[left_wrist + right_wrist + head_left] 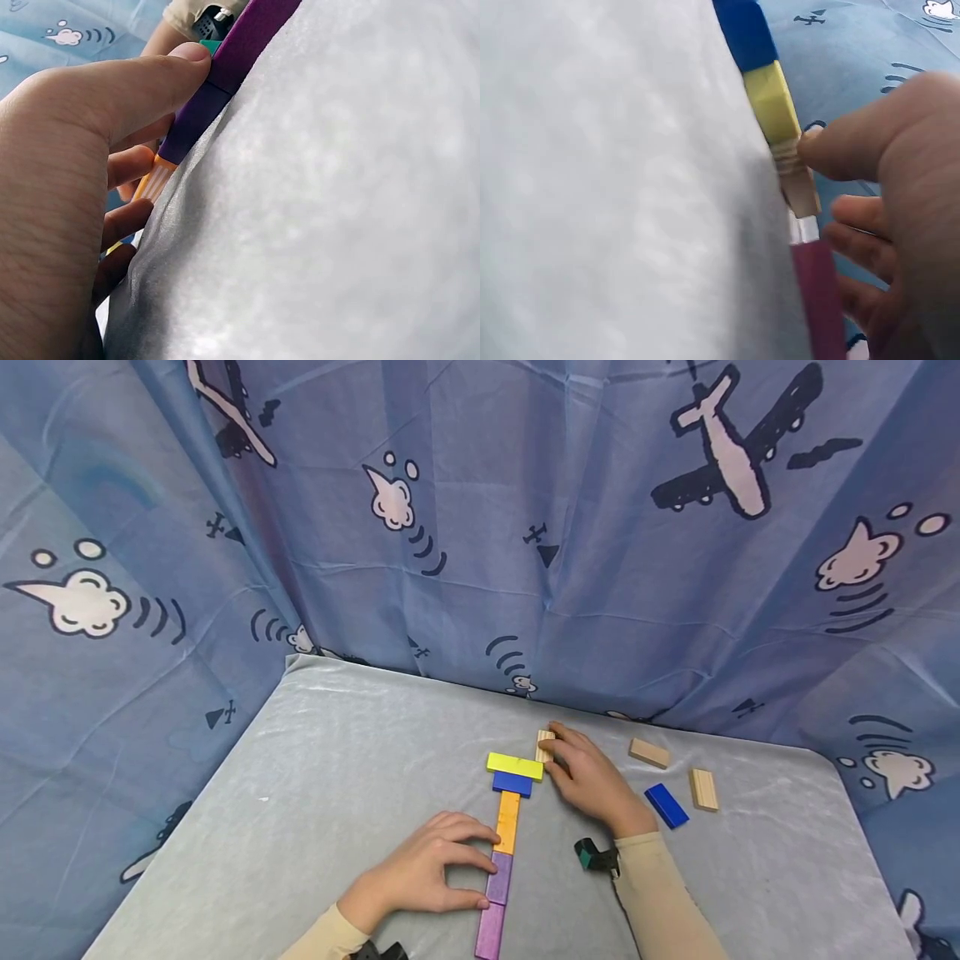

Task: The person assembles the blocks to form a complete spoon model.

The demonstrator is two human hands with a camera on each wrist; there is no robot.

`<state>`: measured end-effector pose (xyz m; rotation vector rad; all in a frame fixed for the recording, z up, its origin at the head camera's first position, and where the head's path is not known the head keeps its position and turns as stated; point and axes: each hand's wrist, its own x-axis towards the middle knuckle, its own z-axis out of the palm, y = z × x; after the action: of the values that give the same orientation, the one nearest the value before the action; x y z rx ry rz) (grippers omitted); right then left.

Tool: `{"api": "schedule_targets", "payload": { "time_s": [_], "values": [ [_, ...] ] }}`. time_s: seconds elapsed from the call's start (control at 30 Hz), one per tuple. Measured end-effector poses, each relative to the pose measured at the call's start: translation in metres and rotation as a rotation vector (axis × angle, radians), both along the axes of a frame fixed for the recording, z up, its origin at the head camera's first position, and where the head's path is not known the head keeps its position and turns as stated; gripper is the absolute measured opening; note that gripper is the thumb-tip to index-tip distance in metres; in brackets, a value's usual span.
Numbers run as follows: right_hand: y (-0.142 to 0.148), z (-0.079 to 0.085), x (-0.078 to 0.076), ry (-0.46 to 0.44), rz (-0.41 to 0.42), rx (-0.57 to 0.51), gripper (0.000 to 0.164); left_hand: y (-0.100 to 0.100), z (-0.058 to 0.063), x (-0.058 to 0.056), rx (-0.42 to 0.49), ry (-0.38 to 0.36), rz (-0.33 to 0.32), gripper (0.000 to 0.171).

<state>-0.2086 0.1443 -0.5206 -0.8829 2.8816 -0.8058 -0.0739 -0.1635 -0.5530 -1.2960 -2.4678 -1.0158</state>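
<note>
A line of blocks runs up the table: a pinkish-purple block [491,931], a purple block [500,878], an orange block [507,821], then a blue block [513,784] and a yellow block [516,766] laid crosswise. My left hand [431,864] lies along the left side of this line, fingers spread, tips touching the orange and purple blocks. At the yellow block's right end, my right hand [596,781] pinches a plain wooden block [544,747]. The right wrist view shows the thumb [855,142] against that wooden block [795,172].
Right of my right hand lie a loose blue block [666,806] and two more plain wooden blocks, one farther back [649,753] and one to the right [703,790]. A blue curtain [480,527] with printed planes hangs behind the grey-covered table [337,752].
</note>
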Motion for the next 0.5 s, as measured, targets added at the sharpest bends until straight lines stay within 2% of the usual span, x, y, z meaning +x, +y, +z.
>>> {"api": "schedule_targets", "payload": {
  "time_s": [0.37, 0.5],
  "values": [
    [0.015, 0.018, 0.002, -0.052, -0.046, -0.032, 0.042, 0.0, 0.002, 0.001, 0.005, -0.006, -0.001, 0.033],
    [0.02, 0.02, 0.003, -0.054, -0.046, -0.024, 0.043, 0.002, 0.001, 0.001, 0.003, -0.037, 0.002, 0.033]
  ]
}}
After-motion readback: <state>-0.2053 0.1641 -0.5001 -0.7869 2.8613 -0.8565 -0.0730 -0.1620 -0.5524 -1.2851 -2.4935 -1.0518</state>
